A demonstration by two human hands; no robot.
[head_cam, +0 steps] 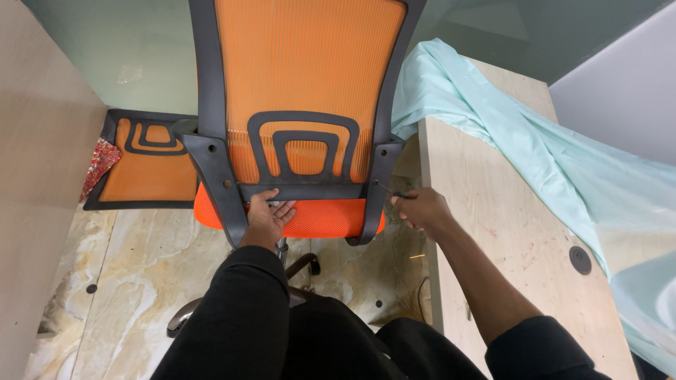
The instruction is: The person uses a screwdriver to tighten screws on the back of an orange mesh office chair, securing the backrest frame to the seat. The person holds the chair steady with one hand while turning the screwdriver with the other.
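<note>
An office chair with an orange mesh back in a black frame stands in front of me, its orange seat below. My left hand presses against the lower crossbar of the back frame, fingers curled under it. My right hand is closed on a thin dark hex key, whose tip touches the right side bracket of the frame. The chair's column and black base legs show under the seat, partly hidden by my left sleeve.
A second orange mesh chair back lies on the marble-pattern floor at the left. A light wooden desk stands at the right with a pale green cloth draped over it. A wooden panel borders the left edge.
</note>
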